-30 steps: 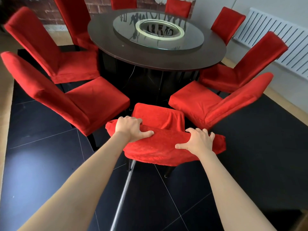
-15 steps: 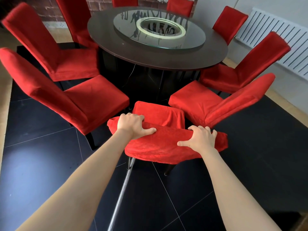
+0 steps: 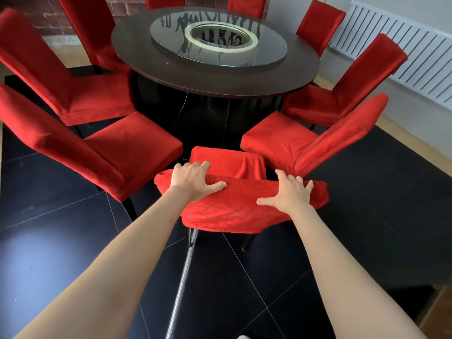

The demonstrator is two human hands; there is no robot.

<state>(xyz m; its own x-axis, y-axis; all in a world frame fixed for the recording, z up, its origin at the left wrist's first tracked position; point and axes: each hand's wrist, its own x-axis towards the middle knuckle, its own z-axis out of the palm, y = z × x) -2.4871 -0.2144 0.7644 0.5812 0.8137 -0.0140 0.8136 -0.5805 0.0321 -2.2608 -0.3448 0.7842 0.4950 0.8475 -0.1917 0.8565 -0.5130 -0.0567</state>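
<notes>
Your left hand [image 3: 193, 181] and right hand [image 3: 288, 194] hold the top of the red chair [image 3: 234, 204] by the round table [image 3: 220, 79].

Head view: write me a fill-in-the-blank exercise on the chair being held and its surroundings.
The left hand and the right hand both grip the chair by the top of its backrest, which is covered in ____ fabric.
The chair stands on glossy ____ floor tiles.
It faces a dark table with a round ____ turntable on it.
Missing words: red; black; glass.
</notes>
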